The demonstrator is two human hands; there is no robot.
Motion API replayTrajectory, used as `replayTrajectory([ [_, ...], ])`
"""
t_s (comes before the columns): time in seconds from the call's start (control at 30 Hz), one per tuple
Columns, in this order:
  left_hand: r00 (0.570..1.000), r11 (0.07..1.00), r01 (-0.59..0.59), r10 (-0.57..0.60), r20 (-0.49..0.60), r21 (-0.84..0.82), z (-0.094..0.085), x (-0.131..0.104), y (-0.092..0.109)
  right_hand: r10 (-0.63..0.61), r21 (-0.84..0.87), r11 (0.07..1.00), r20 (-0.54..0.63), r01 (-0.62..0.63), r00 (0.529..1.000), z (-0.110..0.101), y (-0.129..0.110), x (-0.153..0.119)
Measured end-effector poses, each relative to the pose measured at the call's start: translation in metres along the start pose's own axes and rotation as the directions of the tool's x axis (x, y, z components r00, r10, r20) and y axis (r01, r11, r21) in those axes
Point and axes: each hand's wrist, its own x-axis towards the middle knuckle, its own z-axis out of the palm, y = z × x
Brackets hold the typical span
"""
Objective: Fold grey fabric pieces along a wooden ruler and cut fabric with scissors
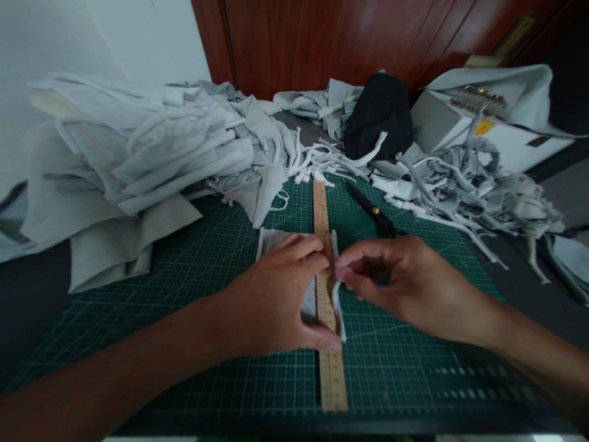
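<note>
A wooden ruler [332, 382] lies lengthwise over a small grey fabric piece [309, 299] on the green cutting mat [391, 374]. My left hand [271, 293] holds the ruler down, with fingertips on its upper part and the thumb lower down, and covers much of the fabric. To the right of the ruler, a narrow strip of the fabric's edge shows, slightly curled. My right hand [391, 279] pinches that edge between thumb and forefinger. Black-handled scissors [376, 212] lie on the mat just beyond my right hand, their handles partly hidden.
A large heap of grey fabric [170, 147] stands at the back left. White offcut strips [322, 161] lie behind the ruler, near a black cloth item [381, 116]. Tangled grey scraps [483, 184] spread at the right, before a white box [442, 120].
</note>
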Motion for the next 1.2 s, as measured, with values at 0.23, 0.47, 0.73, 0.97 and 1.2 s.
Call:
replayTrajectory([
  [0.23, 1.000, 0.999, 0.003, -0.002, 0.013, -0.043, -0.001, 0.000, -0.001, -0.468, 0.044, 0.884, 0.117, 0.466, 0.876, 0.007, -0.012, -0.013],
  [0.47, 1.000, 1.000, 0.004, -0.004, -0.005, -0.018, 0.000, -0.001, -0.001, -0.470, -0.120, 0.861, 0.179, 0.493, 0.864, 0.011, 0.010, -0.037],
  [0.73, 1.000, 1.000, 0.006, -0.007, -0.007, -0.024, 0.001, -0.001, -0.001, -0.127, -0.079, 0.988, 0.081, 0.133, 0.989, 0.015, -0.002, -0.022],
  [0.97, 1.000, 1.000, 0.012, -0.012, 0.003, -0.017, 0.000, -0.001, 0.000, -0.004, 0.010, 1.000, 0.190, 0.003, 0.982, 0.014, -0.009, -0.021],
  [1.2, 1.000, 1.000, 0.007, -0.007, 0.008, 0.018, 0.000, -0.001, 0.002, 0.103, 0.151, 0.977, 0.291, -0.152, 0.951, 0.014, -0.010, -0.019],
])
